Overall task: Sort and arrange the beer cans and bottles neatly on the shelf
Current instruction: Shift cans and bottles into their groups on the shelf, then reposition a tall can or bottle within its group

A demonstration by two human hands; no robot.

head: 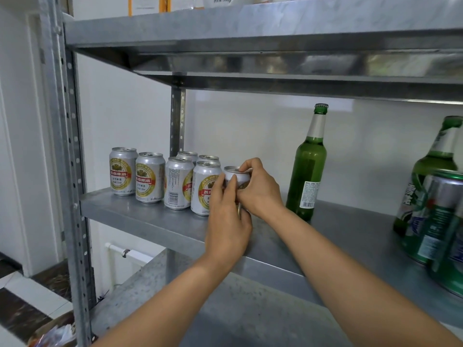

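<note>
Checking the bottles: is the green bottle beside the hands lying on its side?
No, the green bottle stands upright on the shelf, cap on top.

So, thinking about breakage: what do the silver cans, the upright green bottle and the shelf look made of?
Silver cans: probably thin aluminium, brushed sheen with printed labels. Upright green bottle: looks like glossy translucent glass, metal crown cap. Shelf: dull grey mottled sheet metal, likely galvanised steel.

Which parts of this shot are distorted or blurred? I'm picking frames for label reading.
Head view: wide-angle bending leans the right-edge green bottle and smears the green cans; the silver cans at left are sharp, labels legible; glare streaks the upper shelf's underside; both hands hide most of the held can.
</note>
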